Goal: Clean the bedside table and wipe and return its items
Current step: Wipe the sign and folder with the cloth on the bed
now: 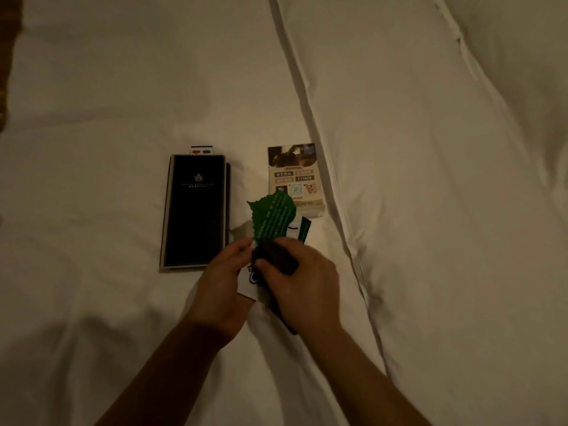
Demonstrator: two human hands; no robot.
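Two bare forearms come in from the bottom edge and meet in the middle, over a wide white bed sheet (107, 87), soft and creased, with a thick duvet fold (430, 149) running down the right. Flat on the sheet to the left lies a long black case (196, 210), stiff and matte with a pale border, its length pointing away from the person. Just beyond the hands on the right sits a squared stack of glossy leaflets (295, 179). Now the item being cleaned: a green leaf-shaped card (272, 218), thin, with a jagged edge and printed lines, rising from the hands with its long axis pointing away towards the leaflets. The left hand (224, 272) pinches its base together with a white card (247, 282), thumb and fingers closed on both. The right hand (304, 278) is curled round a dark cloth (273, 255), bunched and soft, pressed against the leaf's lower end. Both hands are at the base, so the wipe looks set to run outward along the leaf to its tip, with the left hand bracing.
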